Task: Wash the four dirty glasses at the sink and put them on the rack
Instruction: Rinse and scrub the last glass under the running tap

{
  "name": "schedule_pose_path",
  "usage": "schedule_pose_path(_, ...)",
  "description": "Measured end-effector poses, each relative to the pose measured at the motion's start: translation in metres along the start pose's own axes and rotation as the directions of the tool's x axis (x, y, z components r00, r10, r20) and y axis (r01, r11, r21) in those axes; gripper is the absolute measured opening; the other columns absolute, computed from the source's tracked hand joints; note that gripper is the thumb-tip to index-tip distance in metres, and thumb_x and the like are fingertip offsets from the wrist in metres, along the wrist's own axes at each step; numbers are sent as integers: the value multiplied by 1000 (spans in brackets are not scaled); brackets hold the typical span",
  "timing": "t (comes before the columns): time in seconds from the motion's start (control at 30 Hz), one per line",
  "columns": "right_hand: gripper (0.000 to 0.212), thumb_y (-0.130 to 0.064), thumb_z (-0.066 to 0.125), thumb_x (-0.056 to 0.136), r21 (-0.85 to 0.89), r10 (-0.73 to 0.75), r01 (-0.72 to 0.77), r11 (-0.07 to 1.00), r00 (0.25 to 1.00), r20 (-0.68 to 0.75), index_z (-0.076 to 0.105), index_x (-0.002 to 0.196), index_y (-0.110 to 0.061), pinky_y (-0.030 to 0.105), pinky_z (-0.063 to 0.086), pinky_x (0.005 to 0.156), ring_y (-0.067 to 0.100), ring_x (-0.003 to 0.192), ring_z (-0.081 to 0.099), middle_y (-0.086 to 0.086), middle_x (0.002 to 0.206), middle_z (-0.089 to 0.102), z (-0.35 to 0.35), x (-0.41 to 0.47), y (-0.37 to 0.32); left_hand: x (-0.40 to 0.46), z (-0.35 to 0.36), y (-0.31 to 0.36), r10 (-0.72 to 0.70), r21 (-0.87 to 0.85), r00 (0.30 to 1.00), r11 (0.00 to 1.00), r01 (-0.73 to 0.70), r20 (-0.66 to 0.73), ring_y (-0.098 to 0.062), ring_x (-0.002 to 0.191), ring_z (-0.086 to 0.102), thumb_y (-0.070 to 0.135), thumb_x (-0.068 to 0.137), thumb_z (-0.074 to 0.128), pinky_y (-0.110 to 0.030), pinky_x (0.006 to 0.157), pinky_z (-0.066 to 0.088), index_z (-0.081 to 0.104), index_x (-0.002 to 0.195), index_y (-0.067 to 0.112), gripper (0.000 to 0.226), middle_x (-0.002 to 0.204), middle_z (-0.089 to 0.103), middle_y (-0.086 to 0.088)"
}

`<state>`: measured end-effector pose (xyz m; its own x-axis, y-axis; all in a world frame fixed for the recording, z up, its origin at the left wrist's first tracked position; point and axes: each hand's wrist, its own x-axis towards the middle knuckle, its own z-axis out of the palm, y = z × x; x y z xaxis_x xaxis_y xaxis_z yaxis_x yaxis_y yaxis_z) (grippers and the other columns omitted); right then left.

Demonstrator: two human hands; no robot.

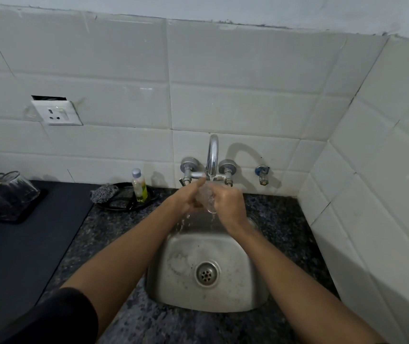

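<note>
Three glasses [7,192] stand upside down on the rack [28,211], far left of the faucet [212,155], so this looks like the fourth and last one. That glass [207,198] sits right under the faucet spout, over the sink [206,301], with water running on it. The right hand [229,203] curls around its side; the left hand [188,197] touches it, though how its fingers lie I cannot tell. Left to do, I judge: finish rinsing and rack it

White tiled wall [223,83], wall socket [57,112], speckled granite counter [285,219].
</note>
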<state>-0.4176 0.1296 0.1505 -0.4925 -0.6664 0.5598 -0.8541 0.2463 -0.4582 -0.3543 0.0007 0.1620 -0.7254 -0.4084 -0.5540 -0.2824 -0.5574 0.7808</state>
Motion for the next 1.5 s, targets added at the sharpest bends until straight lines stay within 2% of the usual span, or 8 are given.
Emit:
schedule_pose_path(0.23,24,-6,68,95,117,337,-342,932,939,64,79,115,-15,24,59,71,12,77,70,2,95,80,5,5,2,3,-8,-2,65,-112,998,991,-66,-14,-32,103,70,24,95,64,-43,73,61,61,130,7,39,127,66,-19)
schedule_pose_path(0.4,34,-28,57,95,-16,-37,37,999,999,-3,79,115,-9,16,52,78,16,85,73,6,99,79,-4,0,-6,0,2,3,-16,56,998,998,19,-60,-31,105,70,41,93,71,-42,78,63,68,116,7,41,115,73,-16)
schedule_pose_path(0.57,26,-6,69,96,103,388,-395,913,918,83,77,119,-11,18,52,70,17,85,74,5,100,80,1,4,5,1,-1,-1,36,-89,998,995,-41,-58,-37,106,70,25,97,63,-47,74,63,62,124,8,32,118,69,-21)
schedule_pose_path(0.73,31,-14,74,90,-48,-49,52,997,996,69,77,121,-13,30,61,78,18,87,73,5,104,79,-8,-1,-4,2,-1,-5,-35,19,996,999,37,-86,-28,95,69,42,89,74,-35,63,59,64,120,9,46,114,69,-17)
schedule_pose_path(0.93,25,-13,72,96,52,358,-366,929,926,119,77,120,-13,32,61,80,20,88,73,6,103,80,-3,4,1,5,-11,-5,98,-68,993,992,-103,-72,-33,96,71,22,96,59,-41,68,62,63,121,7,29,117,69,-22)
schedule_pose_path(1.2,23,-7,69,93,-43,179,-175,984,978,109,77,114,-11,36,63,75,21,81,72,7,95,77,1,-1,-3,14,-8,-7,77,-52,993,995,-82,-95,-29,90,72,26,90,75,-42,64,61,66,119,4,37,112,73,-16)
schedule_pose_path(1.33,18,-2,58,101,282,561,-730,623,668,489,74,108,-3,44,66,73,24,78,76,15,95,76,-6,8,0,16,-15,-11,129,-128,991,984,-124,33,-32,97,65,22,99,60,-55,97,53,62,109,8,18,105,68,-16)
schedule_pose_path(1.5,24,-7,55,98,473,362,-867,158,497,789,65,119,-1,51,58,101,33,106,69,19,119,68,-23,6,0,17,-21,-12,235,-215,972,950,-226,16,-28,100,66,25,99,61,-48,106,47,65,109,7,21,107,71,-16)
